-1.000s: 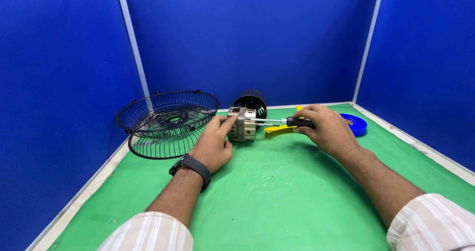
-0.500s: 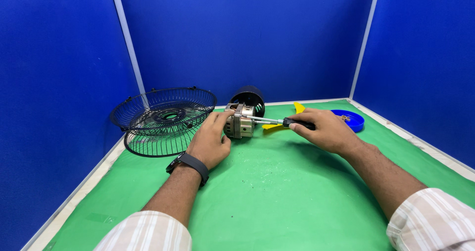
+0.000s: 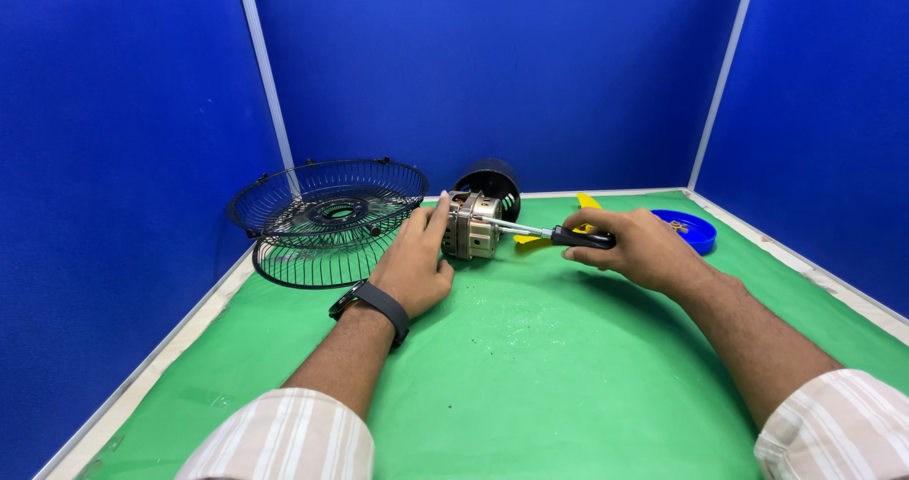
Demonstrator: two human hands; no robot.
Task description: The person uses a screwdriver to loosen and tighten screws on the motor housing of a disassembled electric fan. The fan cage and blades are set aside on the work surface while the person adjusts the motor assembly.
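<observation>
Your left hand [image 3: 414, 264] rests against one small electric motor [image 3: 472, 224], fingers curled on its left face and thumb beside it, steadying it on the green tabletop [image 3: 530, 366] a little back of the middle, toward the far edge. Your right hand [image 3: 636, 248] is closed tight around the black handle of one screwdriver [image 3: 549, 233]; its metal shaft runs level to the left and its tip meets the right side of the motor. You wear one dark wristwatch [image 3: 376, 304] on the left wrist.

Two black wire fan guards [image 3: 327, 213] sit at the far left of the tabletop, one tipped up and leaning over the other, which lies flat beneath it. They are just left of your left hand, not touching it. One black cylindrical housing [image 3: 490, 182] lies on its side right behind the motor, near the far edge. One yellow fan blade [image 3: 585, 202] lies behind the screwdriver, partly hidden by your right hand. One blue round dish [image 3: 689, 230] sits near the far right corner, holding a few small parts too small to count.
</observation>
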